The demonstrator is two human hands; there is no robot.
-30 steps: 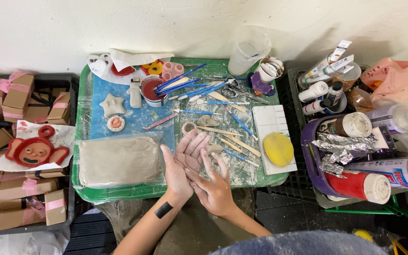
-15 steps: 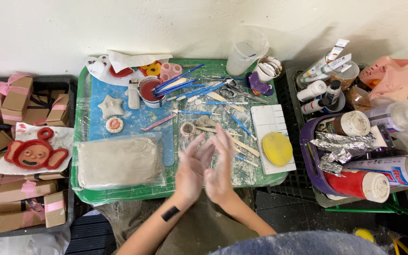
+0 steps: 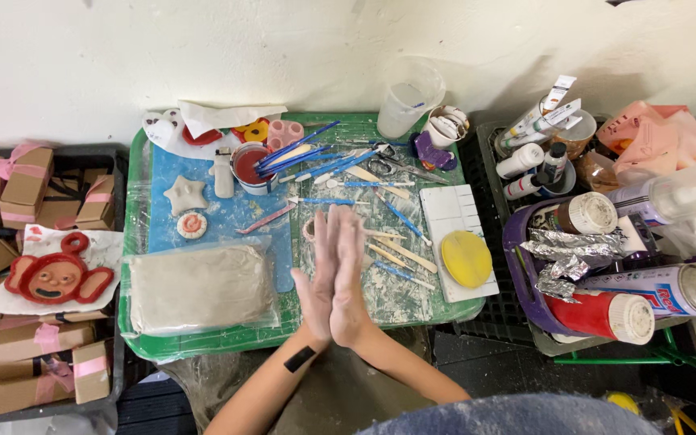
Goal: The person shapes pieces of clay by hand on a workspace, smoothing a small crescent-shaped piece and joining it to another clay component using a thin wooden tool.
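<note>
My left hand (image 3: pixel 318 283) and my right hand (image 3: pixel 355 282) are pressed flat together, palm to palm, fingers straight and pointing away from me. They hover over the dusty near part of the green table (image 3: pixel 203 345). Nothing shows between the palms. A grey clay slab in clear plastic (image 3: pixel 201 287) lies just left of my hands. Wooden modelling sticks (image 3: pixel 403 254) lie just to their right, and a small clay ring (image 3: pixel 308 230) sits beside my left fingertips. Farther back are blue-handled tools (image 3: pixel 340 165) and a red-filled cup (image 3: pixel 249 167).
A clay star (image 3: pixel 184 194) and a round piece (image 3: pixel 192 225) rest on a blue mat (image 3: pixel 227 217). A yellow sponge (image 3: pixel 466 258) lies on a white palette (image 3: pixel 447 208). Cardboard boxes (image 3: pixel 18 185) and a red face figure (image 3: pixel 58 274) are left. A purple basket (image 3: pixel 517 242) with spray cans (image 3: pixel 662 288) is right.
My hands were spread with palms up a second ago. They have since swung together and now press palm to palm.
</note>
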